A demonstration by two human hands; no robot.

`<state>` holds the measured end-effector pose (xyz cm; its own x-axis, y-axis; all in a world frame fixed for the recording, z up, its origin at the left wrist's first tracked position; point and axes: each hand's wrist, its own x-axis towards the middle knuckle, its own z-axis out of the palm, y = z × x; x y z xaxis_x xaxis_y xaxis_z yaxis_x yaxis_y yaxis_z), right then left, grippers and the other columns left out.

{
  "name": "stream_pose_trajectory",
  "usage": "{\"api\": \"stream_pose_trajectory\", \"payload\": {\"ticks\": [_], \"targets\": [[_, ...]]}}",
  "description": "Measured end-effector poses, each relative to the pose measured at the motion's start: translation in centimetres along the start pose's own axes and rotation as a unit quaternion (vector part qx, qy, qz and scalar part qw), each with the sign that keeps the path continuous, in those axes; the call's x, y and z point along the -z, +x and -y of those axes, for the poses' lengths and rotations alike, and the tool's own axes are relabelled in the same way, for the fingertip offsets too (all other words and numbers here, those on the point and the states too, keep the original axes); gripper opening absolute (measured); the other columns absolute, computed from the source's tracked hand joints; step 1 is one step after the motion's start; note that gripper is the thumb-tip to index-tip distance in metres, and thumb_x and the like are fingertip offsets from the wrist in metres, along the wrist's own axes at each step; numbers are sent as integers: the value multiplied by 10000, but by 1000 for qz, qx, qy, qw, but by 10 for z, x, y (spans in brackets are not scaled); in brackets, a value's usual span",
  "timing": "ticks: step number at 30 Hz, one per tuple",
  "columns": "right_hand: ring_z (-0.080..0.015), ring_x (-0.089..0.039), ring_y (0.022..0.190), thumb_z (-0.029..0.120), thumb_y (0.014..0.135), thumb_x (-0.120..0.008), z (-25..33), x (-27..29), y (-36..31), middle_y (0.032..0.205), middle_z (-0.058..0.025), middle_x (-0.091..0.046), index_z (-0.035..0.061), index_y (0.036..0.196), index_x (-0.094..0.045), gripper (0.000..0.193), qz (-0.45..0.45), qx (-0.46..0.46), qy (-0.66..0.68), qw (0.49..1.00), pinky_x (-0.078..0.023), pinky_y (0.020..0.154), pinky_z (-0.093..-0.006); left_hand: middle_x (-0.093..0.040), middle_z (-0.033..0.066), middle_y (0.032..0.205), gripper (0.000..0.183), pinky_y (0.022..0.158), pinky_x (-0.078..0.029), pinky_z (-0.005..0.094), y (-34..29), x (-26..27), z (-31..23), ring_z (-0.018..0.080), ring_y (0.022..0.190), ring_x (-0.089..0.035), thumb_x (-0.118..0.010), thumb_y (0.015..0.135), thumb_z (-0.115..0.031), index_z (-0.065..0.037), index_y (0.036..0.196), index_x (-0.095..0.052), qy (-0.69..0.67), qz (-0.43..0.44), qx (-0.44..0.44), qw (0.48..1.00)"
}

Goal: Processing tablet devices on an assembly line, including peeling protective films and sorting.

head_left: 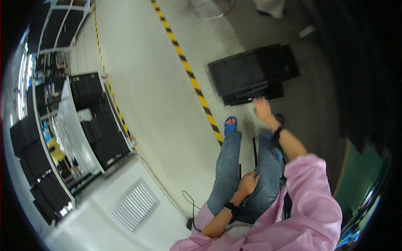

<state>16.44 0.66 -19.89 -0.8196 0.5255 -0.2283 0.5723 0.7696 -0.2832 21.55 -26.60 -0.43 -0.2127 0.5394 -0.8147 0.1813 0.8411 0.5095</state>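
My right hand [262, 109] stretches forward over the floor, fingers apart, near the front edge of a stack of flat black rectangular pieces [238, 74]. Whether its fingertips touch the stack I cannot tell; nothing shows in the hand. My left hand [248, 183] lies on my lap against the inside of my right thigh, its fingers loosely extended and no object visible in them. A thin dark bar [254, 152] stands between my knees. Both wrists wear dark bands.
Yellow-and-black tape [190, 72] runs along the floor left of the stack. A white cabinet with a vent grille [136, 205] stands at lower left, below shelving with black bins [102, 129]. A green surface [358, 178] lies at right. Another person's foot [270, 7] shows at the top.
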Motion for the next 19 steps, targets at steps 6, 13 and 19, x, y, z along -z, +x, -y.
{"api": "stream_pose_trajectory", "payload": {"ticks": [6, 13, 19], "targets": [[-258, -518, 992, 137, 802, -525, -13, -124, 125, 1088, -78, -508, 123, 1115, -490, 316, 121, -34, -155, 980, -431, 780, -443, -613, 167, 923, 274, 773, -457, 319, 24, 19, 31, 254, 861, -611, -486, 917, -238, -6, 1061, -514, -227, -15, 75, 971], [-252, -510, 964, 103, 790, -486, 64, 29, 113, 1031, -92, -520, 109, 1030, -507, 241, -22, 53, -86, 995, -387, 798, -424, -610, 49, 936, 169, 770, -434, 275, 19, 45, 22, 133, 873, -573, -486, 915, -138, -57, 1052, -540, -439, -102, 42, 892], [-306, -503, 1032, 101, 768, -523, 158, 306, 17, 1101, -143, -527, 72, 1054, -530, 288, -133, 176, 124, 967, -396, 843, -421, -597, 73, 1051, 224, 888, -399, 290, -97, 299, -176, 141, 1051, -528, -517, 899, -134, -81, 1114, -550, -240, 111, -380, 886]]}}
